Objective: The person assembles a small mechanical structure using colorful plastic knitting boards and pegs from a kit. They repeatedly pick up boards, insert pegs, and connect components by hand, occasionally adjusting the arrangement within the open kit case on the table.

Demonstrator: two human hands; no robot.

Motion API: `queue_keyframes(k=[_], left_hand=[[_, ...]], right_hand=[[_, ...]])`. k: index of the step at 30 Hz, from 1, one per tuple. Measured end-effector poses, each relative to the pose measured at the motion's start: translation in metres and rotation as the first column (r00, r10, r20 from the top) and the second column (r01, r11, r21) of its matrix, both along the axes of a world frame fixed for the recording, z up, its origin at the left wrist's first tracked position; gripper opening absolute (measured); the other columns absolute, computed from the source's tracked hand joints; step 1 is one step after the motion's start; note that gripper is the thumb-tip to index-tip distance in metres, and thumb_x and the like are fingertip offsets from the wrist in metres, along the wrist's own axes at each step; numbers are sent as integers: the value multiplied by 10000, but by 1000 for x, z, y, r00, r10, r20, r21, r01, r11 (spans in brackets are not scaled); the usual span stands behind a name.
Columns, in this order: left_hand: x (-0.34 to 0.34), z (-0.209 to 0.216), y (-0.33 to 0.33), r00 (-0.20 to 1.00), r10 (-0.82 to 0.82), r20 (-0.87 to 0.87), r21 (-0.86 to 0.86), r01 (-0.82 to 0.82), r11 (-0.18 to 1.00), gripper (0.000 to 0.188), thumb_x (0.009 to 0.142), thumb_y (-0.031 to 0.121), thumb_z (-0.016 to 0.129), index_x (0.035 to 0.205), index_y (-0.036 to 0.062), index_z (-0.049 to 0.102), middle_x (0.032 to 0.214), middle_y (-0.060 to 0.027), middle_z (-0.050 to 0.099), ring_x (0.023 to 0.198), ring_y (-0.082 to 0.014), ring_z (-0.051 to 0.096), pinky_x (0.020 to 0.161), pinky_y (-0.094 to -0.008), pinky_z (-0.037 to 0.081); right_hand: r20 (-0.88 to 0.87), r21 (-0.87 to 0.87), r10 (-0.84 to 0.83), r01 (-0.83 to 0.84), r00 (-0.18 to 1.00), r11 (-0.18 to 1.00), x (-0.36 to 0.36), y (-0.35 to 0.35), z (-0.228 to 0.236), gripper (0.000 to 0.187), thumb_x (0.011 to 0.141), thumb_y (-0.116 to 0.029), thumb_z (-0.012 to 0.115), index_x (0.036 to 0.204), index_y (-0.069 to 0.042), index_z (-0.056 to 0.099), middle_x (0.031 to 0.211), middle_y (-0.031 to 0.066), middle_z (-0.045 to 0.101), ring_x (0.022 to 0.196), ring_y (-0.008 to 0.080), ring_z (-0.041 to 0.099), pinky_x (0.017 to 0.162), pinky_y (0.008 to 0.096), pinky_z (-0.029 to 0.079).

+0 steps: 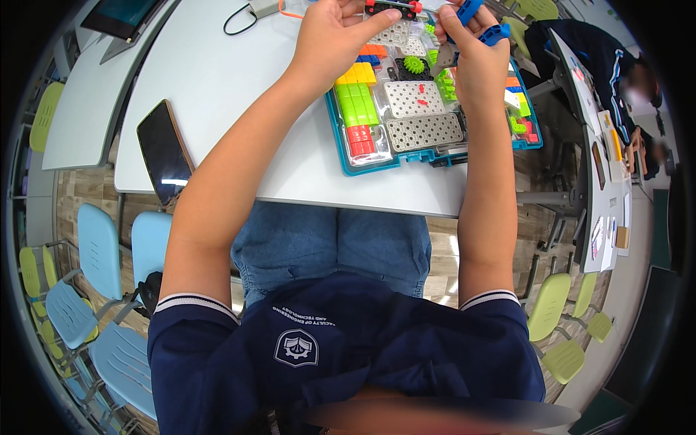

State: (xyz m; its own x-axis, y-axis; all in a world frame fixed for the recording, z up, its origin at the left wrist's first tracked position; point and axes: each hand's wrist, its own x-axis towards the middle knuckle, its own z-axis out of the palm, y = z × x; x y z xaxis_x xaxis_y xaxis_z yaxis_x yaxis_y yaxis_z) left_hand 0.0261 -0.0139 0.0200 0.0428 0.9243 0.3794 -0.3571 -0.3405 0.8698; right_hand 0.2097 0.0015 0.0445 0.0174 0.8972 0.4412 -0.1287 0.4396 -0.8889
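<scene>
At the top edge of the head view, my left hand point(330, 36) pinches a black building block point(391, 9) with red pins at its ends. My right hand point(480, 64) is closed around a pliers-like tool with blue handles point(496, 34) and a grey end point(444, 59). Both hands are over a teal-edged kit case point(346, 168). Inside it are perforated grey plates point(413, 99), a lime green gear point(414, 65), green blocks point(357, 105), red blocks point(359, 141) and yellow blocks point(355, 74). Part of my left fingers is cut off by the frame.
The case stands on a white table point(239, 87). A dark phone point(164, 148) lies by my left forearm, and a black cable point(233, 29) farther off. A laptop point(123, 16) sits on the table at left. Blue chairs point(99, 250) are at left; another person point(591, 61) is at the right.
</scene>
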Motion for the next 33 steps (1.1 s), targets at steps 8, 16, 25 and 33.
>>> queue_keyframes(k=[8,16,25,33], left_hand=[[0,1,0,1000,-7,-3,-10,7,1000,263,947,-19,700,1183,-44,587,1133,-122,708,1051,-172,694,939,-287,576],[-8,-1,10,999,43,11,-33,-42,999,287,948,21,711,1205,-36,599,1154,-129,714,1056,-174,679,926,-306,562],[-19,-5,19,992,128,4,-43,-128,991,299,952,55,717,1211,-30,595,1153,-127,723,1041,-176,677,928,-314,553],[-17,-5,18,995,93,-28,46,-91,995,243,923,-78,649,1154,-14,610,1109,-129,741,1033,-187,710,946,-326,559]], right_hand=[[-2,-10,2,-2,1000,1000,-2,-1,-2,240,963,-34,700,1192,-5,631,882,8,644,752,92,595,699,234,486],[-37,10,-11,12,999,1000,9,2,7,256,958,-43,699,1200,14,634,856,11,648,742,87,599,679,225,476],[568,481,-439,152,696,863,26,5,15,359,863,-129,784,1182,-26,654,996,165,719,886,318,692,797,396,539],[967,146,-130,-61,221,987,21,-10,9,731,745,-296,913,1343,-18,598,1072,207,719,948,339,716,861,399,553]])
